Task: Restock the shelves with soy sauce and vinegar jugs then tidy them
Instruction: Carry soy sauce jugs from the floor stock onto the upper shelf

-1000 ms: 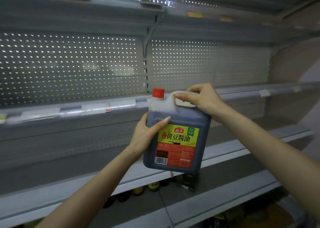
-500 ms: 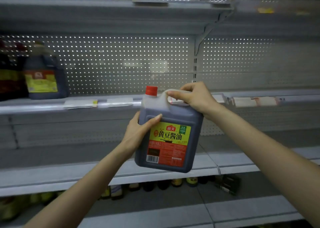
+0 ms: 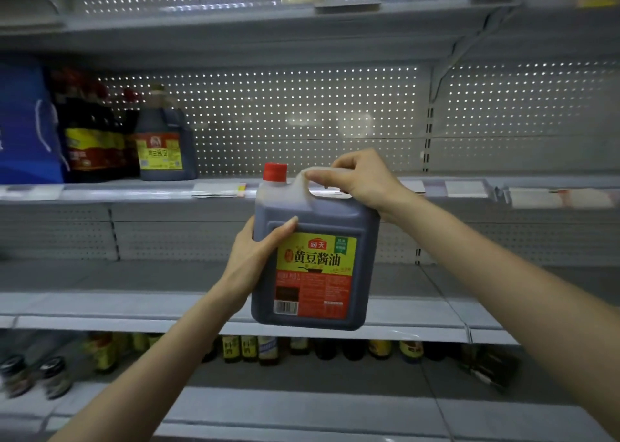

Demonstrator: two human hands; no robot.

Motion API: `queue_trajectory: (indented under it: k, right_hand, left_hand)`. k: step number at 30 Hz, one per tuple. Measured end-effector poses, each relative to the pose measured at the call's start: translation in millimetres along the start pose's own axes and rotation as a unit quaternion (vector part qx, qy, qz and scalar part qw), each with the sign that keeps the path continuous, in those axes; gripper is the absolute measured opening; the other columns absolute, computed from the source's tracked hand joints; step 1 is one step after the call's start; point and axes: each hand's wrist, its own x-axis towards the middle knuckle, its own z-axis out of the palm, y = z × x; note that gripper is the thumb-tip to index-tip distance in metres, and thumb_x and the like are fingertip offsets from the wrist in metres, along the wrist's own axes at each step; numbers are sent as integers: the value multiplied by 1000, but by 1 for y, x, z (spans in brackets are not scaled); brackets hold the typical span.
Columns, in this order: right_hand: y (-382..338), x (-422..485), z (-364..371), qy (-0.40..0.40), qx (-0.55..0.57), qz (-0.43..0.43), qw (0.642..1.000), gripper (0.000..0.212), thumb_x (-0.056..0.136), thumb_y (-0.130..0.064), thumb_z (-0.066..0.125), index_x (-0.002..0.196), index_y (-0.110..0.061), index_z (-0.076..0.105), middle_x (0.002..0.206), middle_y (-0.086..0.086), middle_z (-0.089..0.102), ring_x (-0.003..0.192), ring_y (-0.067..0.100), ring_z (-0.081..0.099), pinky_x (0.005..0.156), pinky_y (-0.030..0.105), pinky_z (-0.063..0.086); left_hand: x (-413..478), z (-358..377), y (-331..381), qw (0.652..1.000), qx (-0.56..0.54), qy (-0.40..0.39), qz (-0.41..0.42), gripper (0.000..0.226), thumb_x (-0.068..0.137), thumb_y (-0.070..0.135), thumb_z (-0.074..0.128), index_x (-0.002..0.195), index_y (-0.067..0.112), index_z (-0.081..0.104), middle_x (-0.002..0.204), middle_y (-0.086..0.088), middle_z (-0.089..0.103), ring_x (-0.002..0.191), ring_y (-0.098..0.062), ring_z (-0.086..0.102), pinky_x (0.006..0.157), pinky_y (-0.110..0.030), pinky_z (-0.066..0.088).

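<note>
Dark soy sauce jug (image 3: 315, 267) with a red cap (image 3: 275, 172) and a yellow and red label is held upright in the air before grey shop shelving. The right hand (image 3: 360, 180) curls its fingers round the clear top handle; the left hand (image 3: 256, 257) clasps the jug's left side, thumb lying across the front. Behind the jug runs a bare middle shelf (image 3: 134, 307). Farther back on the left, another soy sauce jug (image 3: 164, 143) stands on the upper shelf (image 3: 127, 191) beside dark bottles (image 3: 90, 129) and a blue bag (image 3: 27, 123). Small bottles (image 3: 250, 347) line the lowest shelf.
</note>
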Motion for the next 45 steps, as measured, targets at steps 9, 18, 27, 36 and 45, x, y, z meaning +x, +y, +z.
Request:
queue_trajectory:
  k: [9,18,27,36,45]
  right_hand:
    - [-24,17,50,22,-21,-8,999,51,69,-50,76,80,0,70,66,0,63,56,8,54,57,23,44]
    - [-53,62,130,77,-32,-1,997,59,68,-51,75,85,6,69,70,10,60,61,17,50,57,25,40]
    - [-95,143,154,96,-69,-23,993,68,62,-54,79,81,10,67,65,7,48,60,14,43,59,26,35]
    - [-104,239,142,96,-90,-84,988,55,65,-53,78,74,0,71,61,6,50,56,13,41,55,23,36]
    - [-70,336,157,72,-101,-106,987,46,62,-59,77,63,-14,68,58,-3,57,56,10,49,59,27,41]
  left_hand:
    - [16,-60,-7,999,-8,-34,15,77,51,63,67,114,21,56,99,-3,72,86,-15,71,65,-20,55]
    - [66,-156,-9,995,-9,-91,27,71,56,59,69,113,18,59,97,-3,74,87,-19,72,66,-21,55]
    - [132,-199,12,993,-83,-82,20,54,67,47,67,114,21,61,97,-7,74,88,-23,72,70,-32,59]
    - [226,-210,29,996,-35,-59,60,62,64,56,64,116,22,59,93,-1,75,83,-16,72,69,-28,53]
    - [309,-222,1,998,-32,-17,48,62,69,54,64,120,21,56,97,-3,74,87,-19,72,72,-33,55]
